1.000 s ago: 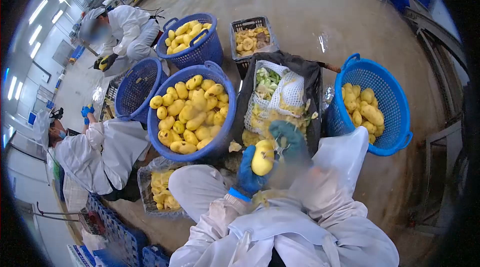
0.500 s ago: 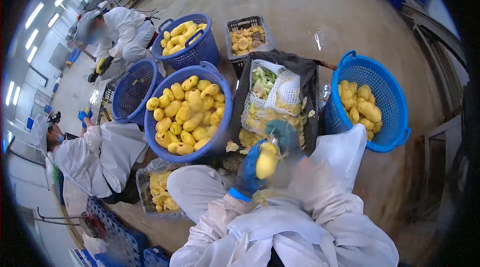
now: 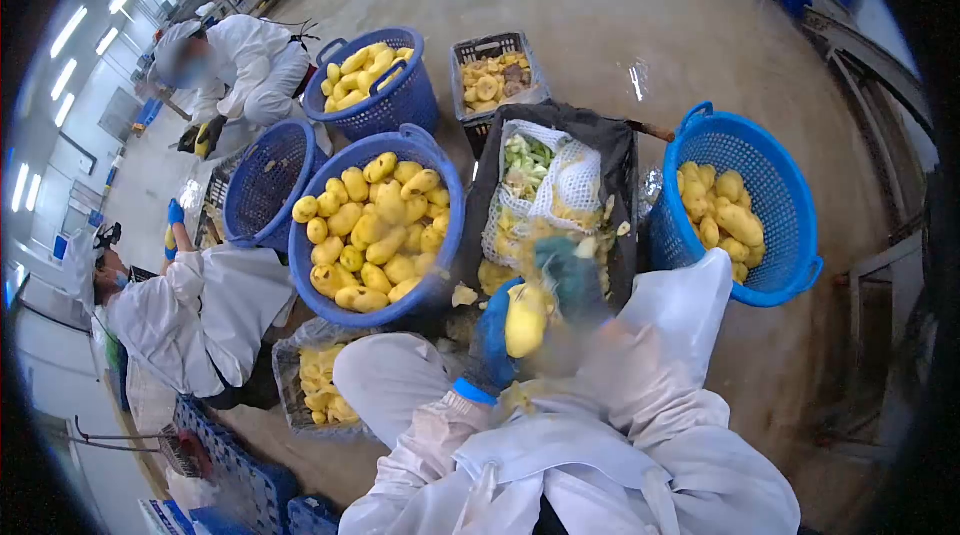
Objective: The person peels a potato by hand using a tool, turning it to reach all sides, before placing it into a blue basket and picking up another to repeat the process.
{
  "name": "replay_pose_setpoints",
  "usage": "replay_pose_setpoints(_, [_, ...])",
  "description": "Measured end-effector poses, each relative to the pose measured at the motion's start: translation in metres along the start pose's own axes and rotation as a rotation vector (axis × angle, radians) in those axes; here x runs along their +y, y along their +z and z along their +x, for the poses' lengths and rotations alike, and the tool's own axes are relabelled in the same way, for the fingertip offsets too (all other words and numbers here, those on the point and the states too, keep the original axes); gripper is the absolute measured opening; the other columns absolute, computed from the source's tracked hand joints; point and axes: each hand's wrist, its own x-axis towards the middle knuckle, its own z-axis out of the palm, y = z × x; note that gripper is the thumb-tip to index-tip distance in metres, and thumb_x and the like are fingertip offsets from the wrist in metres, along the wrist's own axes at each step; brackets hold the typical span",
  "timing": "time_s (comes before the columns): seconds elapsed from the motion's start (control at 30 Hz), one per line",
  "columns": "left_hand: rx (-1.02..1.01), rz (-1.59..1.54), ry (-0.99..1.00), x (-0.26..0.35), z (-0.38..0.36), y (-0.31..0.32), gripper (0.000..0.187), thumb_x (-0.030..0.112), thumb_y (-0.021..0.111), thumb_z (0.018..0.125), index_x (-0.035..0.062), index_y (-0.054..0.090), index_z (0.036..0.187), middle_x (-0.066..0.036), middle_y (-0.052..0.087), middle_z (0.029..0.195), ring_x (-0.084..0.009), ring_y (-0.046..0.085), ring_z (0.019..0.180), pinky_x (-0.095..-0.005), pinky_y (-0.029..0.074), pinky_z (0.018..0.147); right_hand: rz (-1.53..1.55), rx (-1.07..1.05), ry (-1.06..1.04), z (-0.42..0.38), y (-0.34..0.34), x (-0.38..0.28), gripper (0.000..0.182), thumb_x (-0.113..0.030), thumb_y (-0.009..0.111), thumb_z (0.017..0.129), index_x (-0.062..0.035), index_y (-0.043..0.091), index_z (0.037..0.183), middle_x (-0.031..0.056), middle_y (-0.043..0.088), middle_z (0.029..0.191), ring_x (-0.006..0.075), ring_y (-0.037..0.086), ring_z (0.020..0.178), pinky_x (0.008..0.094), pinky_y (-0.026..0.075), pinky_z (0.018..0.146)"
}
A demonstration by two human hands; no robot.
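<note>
My left hand (image 3: pixel 492 340), in a blue glove, is closed around a yellow potato (image 3: pixel 527 321) with a smooth, pale surface. Close beside it, my right hand (image 3: pixel 568 280) in a dark green glove has its fingers curled, blurred by motion. A small metal tool showed between the hands a moment ago; the fingers now hide it. At the right fingertips is a pale piece (image 3: pixel 586 248). Both hands are over the near edge of a black-lined crate (image 3: pixel 622 185) holding peelings, green scraps and white foam netting (image 3: pixel 572 185).
A blue basket of yellow potatoes (image 3: pixel 452 225) stands left of the crate, another blue basket (image 3: pixel 775 175) right. Behind are a further potato basket (image 3: pixel 415 100) and a scrap crate (image 3: pixel 540 85). Two people (image 3: pixel 185 310) sit at left. A lined crate (image 3: pixel 285 380) is beside my knee.
My right hand has shifted slightly, and a pale piece now shows at its fingertips. The potato has tilted and moved a little left in my left hand. A co-worker's blue-gloved hand has moved up.
</note>
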Motion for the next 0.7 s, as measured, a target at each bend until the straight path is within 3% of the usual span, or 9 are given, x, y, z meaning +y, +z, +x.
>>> replay_pose_setpoints(0.1, [0.085,-1.033,-0.305,0.021,-0.004,0.005,0.061,0.000,0.071,0.078,-0.0004,0.038,0.128,-0.018,0.055,0.121,-0.0276,0.057,0.110,-0.0378,0.048,0.092,-0.153,-0.040,-0.061,0.022,-0.037,0.028,0.013,-0.009,0.049,0.093,-0.0036,0.060,0.097,0.0053,0.063,0.089,0.0163,0.060,0.076,0.0275,0.048,0.072])
replay_pose_setpoints(0.2, [0.178,-1.486,-0.649,-0.010,-0.004,0.004,0.055,0.001,0.068,0.082,0.0027,0.039,0.128,-0.016,0.056,0.119,-0.0265,0.059,0.107,-0.0371,0.049,0.091,0.022,0.082,0.003,0.011,-0.026,-0.015,0.014,-0.011,0.051,0.092,-0.0040,0.061,0.097,0.0056,0.061,0.087,0.0186,0.060,0.073,0.0288,0.048,0.069])
replay_pose_setpoints(0.27, [0.061,-0.355,-0.186,-0.008,-0.011,0.009,0.050,0.007,0.066,0.085,0.0070,0.041,0.128,-0.014,0.058,0.115,-0.0241,0.059,0.106,-0.0360,0.051,0.089,-0.271,-0.057,-0.132,-0.013,0.008,-0.033,0.016,-0.013,0.049,0.094,-0.0051,0.062,0.099,0.0053,0.062,0.089,0.0183,0.060,0.074,0.0287,0.048,0.071])
replay_pose_setpoints(0.37, [0.105,-2.014,-0.936,0.006,0.011,0.001,0.049,0.007,0.066,0.085,0.0081,0.042,0.128,-0.012,0.061,0.110,-0.0228,0.060,0.105,-0.0344,0.051,0.087,-0.320,-0.125,-0.186,-0.031,0.019,-0.016,0.020,-0.015,0.045,0.096,-0.0056,0.062,0.101,0.0049,0.062,0.091,0.0175,0.060,0.076,0.0288,0.048,0.072])
replay_pose_setpoints(0.4, [0.230,-1.907,-0.991,0.004,0.008,0.004,0.049,0.004,0.068,0.082,0.0068,0.043,0.125,-0.014,0.062,0.107,-0.0237,0.062,0.099,-0.0351,0.051,0.085,-0.307,-0.079,-0.179,-0.019,0.009,0.001,0.021,-0.016,0.045,0.096,-0.0052,0.062,0.101,0.0046,0.062,0.091,0.0172,0.060,0.076,0.0289,0.048,0.071])
replay_pose_setpoints(0.5, [0.244,-0.200,-0.023,-0.023,-0.017,0.024,0.052,0.002,0.070,0.079,0.0042,0.042,0.122,-0.015,0.061,0.107,-0.0247,0.063,0.096,-0.0372,0.051,0.085,-0.290,-0.025,-0.143,-0.001,-0.001,-0.017,0.022,-0.017,0.045,0.096,-0.0038,0.062,0.101,0.0043,0.063,0.090,0.0166,0.060,0.081,0.0286,0.048,0.075])
replay_pose_setpoints(0.57, [0.363,-1.142,-0.495,-0.002,-0.001,0.012,0.051,0.001,0.071,0.078,0.0027,0.042,0.121,-0.016,0.060,0.108,-0.0249,0.062,0.098,-0.0369,0.050,0.086,-0.313,-0.156,-0.217,-0.017,0.019,-0.032,0.022,-0.018,0.045,0.096,-0.0038,0.062,0.098,0.0043,0.063,0.088,0.0162,0.059,0.083,0.0282,0.047,0.077])
replay_pose_setpoints(0.63, [0.315,-1.109,-0.588,0.016,0.000,0.008,0.051,0.000,0.071,0.078,0.0021,0.041,0.120,-0.016,0.059,0.110,-0.0252,0.062,0.100,-0.0359,0.050,0.087,-0.380,-0.188,-0.228,-0.025,0.020,-0.033,0.022,-0.017,0.045,0.096,-0.0036,0.062,0.096,0.0045,0.063,0.087,0.0160,0.059,0.084,0.0282,0.047,0.078])
replay_pose_setpoints(0.7, [0.169,-0.306,-0.231,0.001,-0.008,0.011,0.052,0.001,0.072,0.077,0.0029,0.041,0.119,-0.016,0.057,0.112,-0.0261,0.061,0.101,-0.0341,0.049,0.087,-0.476,-0.112,-0.199,-0.022,0.018,-0.021,0.020,-0.016,0.045,0.096,-0.0032,0.061,0.095,0.0050,0.063,0.088,0.0159,0.059,0.083,0.0284,0.047,0.077])
